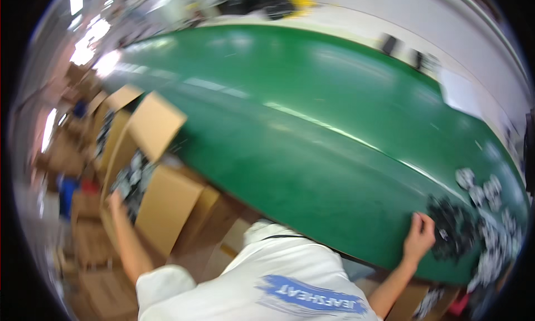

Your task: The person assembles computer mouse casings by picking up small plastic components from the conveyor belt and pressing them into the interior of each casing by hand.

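My left hand [115, 202] reaches down to an open cardboard box [170, 208] at my left. Inside the box lie several grey and clear bagged items [135, 179], and the hand is at their edge. Blur hides its fingers, so I cannot tell whether it holds one. Over the green table at the right, my right hand [419, 238] is closed, thumb and fingertips together. What they hold, if anything, is too small to make out. Just right of that hand lies a heap of small black parts [454, 229].
Clear-wrapped pieces [490, 248] lie beyond the black heap on the green table [290, 148]. A white sheet [460, 92] and black objects [389, 44] sit along the back ledge. More cardboard boxes [92, 226] crowd the left side. Another box [418, 301] stands under the table's right end.
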